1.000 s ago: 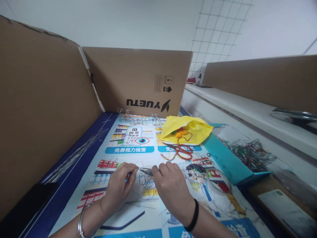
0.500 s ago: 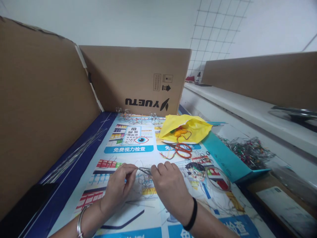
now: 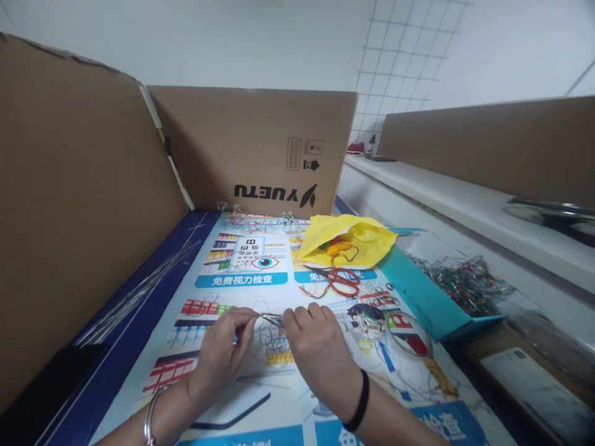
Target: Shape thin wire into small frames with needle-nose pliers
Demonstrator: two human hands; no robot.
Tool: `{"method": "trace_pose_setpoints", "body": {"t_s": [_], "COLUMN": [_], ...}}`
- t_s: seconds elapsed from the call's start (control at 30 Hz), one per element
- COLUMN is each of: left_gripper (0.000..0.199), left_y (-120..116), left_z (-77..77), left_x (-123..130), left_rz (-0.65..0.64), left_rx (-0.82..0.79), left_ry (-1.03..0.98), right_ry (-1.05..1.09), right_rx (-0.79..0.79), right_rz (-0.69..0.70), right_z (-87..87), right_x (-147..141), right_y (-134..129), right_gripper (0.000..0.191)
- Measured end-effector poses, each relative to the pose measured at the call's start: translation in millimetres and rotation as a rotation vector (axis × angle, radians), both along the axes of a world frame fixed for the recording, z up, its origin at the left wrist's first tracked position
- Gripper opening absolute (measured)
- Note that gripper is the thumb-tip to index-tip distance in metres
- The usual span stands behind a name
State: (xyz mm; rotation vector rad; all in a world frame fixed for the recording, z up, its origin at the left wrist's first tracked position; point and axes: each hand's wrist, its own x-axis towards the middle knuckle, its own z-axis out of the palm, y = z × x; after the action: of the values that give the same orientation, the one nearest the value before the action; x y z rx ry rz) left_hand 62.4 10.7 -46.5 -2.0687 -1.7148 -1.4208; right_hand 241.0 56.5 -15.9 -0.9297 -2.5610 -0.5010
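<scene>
My right hand (image 3: 316, 341) is closed around a slim grey metal tool, which looks like needle-nose pliers (image 3: 272, 319). Its tapered jaws point left, and the palm hides the rest. Close by on the left, my left hand (image 3: 227, 341) pinches a thin metal wire (image 3: 257, 314) between thumb and fingertips, right at the tool's tip. Both hands are low over the printed poster. Below and between them lie loops of bent wire (image 3: 274, 337), too fine to make out one by one.
Beyond my hands lie red-handled scissors (image 3: 344, 282) and a yellow pouch (image 3: 372, 244) with orange thread. Right is a turquoise box (image 3: 418, 297) of tangled wire pieces (image 3: 469, 285), near a wire coil (image 3: 432, 344). Straight wires (image 3: 139, 291) lie left. Cardboard panels (image 3: 251, 142) stand behind and left.
</scene>
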Motion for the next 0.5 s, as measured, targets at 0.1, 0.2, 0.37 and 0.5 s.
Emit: {"method": "trace_pose_setpoints", "body": {"t_s": [0.1,0.2,0.37,0.5], "left_gripper": [0.005,0.007,0.008,0.008], "left_y": [-0.7,-1.4,-1.6,-1.3], "left_z": [0.0,-0.8,-3.3,-1.9], "left_x": [-0.2,-1.5,-3.6,-3.7], "left_rz": [0.002,-0.006,-0.027,-0.044], "left_rx": [0.001,0.011,0.041,0.051], "left_ry": [-0.008,0.011,0.034,0.040], "right_ry": [0.007,0.027,0.052,0.062], "right_rx": [-0.004,-0.014,-0.029,-0.039], "right_rz": [0.001,0.002,0.002,0.008], "right_z": [-1.2,-3.2,-4.7,-5.2], "right_x": [-0.9,-1.4,-1.3,-1.1], "right_y": [1.8,3.0,3.6,5.0], "right_gripper": [0.025,0.024,0.023,0.021]}}
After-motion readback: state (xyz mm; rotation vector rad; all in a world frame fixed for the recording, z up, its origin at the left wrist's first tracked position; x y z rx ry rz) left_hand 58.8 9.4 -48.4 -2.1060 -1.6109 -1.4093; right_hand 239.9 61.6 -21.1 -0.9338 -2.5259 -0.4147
